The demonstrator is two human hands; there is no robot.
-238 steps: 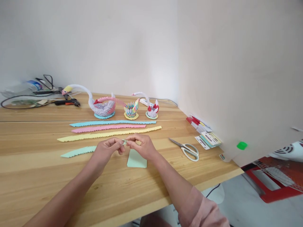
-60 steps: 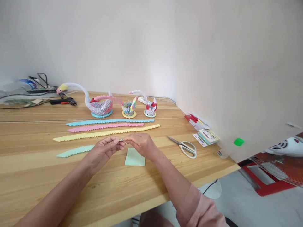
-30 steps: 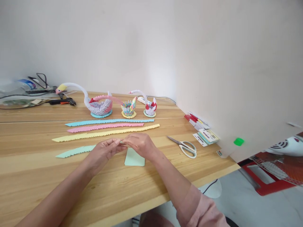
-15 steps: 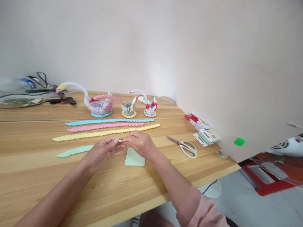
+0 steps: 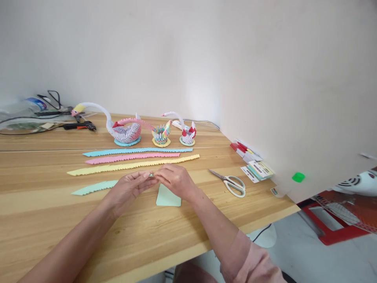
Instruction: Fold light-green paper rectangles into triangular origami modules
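My left hand (image 5: 133, 186) and my right hand (image 5: 176, 179) meet above the table, both closed in a pinch on one small folded piece of green paper (image 5: 151, 175). Fingers cover most of that piece. Under my right hand lies a stack of pale green paper squares (image 5: 168, 197). A green folded-paper strip (image 5: 96, 187) runs along the table and passes out of sight behind my left hand. Beyond it are a yellow strip (image 5: 132, 165), a pink strip (image 5: 132, 158) and a blue strip (image 5: 138, 151), lying roughly parallel.
Scissors (image 5: 232, 184) lie at the right, near paper packs (image 5: 256, 168) along the wall. Folded-paper swans (image 5: 129, 133) stand at the back on round bases. A glue gun (image 5: 79, 125) with its cable sits far left. The table's front edge (image 5: 176, 263) is close to me.
The whole view has shifted very slightly. Both hands keep their pinch on the green paper, with hardly any movement.
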